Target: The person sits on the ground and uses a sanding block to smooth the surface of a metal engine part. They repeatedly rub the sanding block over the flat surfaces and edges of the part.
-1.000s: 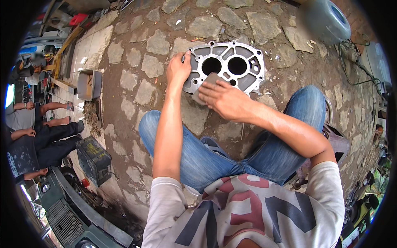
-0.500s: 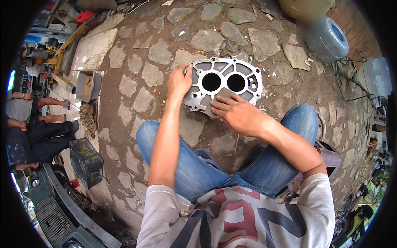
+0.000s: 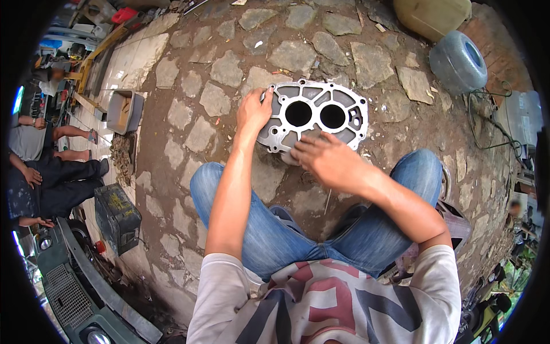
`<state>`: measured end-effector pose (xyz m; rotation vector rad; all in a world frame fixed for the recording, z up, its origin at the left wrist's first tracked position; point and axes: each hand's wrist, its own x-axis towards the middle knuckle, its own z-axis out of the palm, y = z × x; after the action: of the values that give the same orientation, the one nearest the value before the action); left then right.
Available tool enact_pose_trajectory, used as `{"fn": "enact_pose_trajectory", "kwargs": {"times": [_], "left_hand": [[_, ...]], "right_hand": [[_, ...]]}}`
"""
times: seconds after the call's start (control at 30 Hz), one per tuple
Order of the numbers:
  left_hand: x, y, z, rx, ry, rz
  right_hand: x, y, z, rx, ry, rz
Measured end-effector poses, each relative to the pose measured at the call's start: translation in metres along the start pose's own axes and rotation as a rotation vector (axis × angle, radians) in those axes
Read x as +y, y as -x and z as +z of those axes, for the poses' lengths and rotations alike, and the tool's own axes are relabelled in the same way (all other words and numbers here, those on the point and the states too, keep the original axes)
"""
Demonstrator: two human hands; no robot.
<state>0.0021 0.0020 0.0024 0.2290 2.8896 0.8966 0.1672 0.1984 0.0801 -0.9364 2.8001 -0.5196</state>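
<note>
Your left hand (image 3: 255,112) is on the left end of the metal casting (image 3: 315,116), thumb laid along the upper-left corner, fingers curled down over the outer side; their tips are hidden, so can't tell how tight the hold is. Your right hand (image 3: 326,159) is palm down at the near edge, fingers nearly straight and slightly parted, tips pointing up-left; they're motion-blurred. Something greyish shows by those fingertips, can't tell whether it's a separate pad or the casting's wall. Hands are apart from each other. Writing: big block letters, some dark, some red, across your light shirt (image 3: 338,281), bent by folds; yellow marks on the dark box (image 3: 117,219) off to your left, too small to read. No marking legible on the casting. Casting is on the stone-and-dirt ground (image 3: 209,140), ahead of your knees, upper middle of view. Ribbed face is up toward you, long axis roughly left-right, dipping a touch to the right. Two round bores, left bore (image 3: 298,113) and right bore (image 3: 333,117), sit side by side along that axis. The end with the small irregular pockets (image 3: 356,118) points right; the opposite end is partly under your left hand. Thin rod (image 3: 327,201) near your feet.
</note>
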Motion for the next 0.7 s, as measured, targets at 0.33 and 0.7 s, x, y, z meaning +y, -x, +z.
{"fn": "enact_pose_trajectory", "kwargs": {"times": [0.33,0.7], "left_hand": [[-0.014,-0.002,0.001,-0.024,0.103,0.014],[0.003,0.002,-0.003,0.009,0.008,-0.043]], "right_hand": [[0.026,-0.033,-0.02,0.53,-0.112,-0.027],[0.024,-0.025,0.022,0.12,-0.025,0.08]]}}
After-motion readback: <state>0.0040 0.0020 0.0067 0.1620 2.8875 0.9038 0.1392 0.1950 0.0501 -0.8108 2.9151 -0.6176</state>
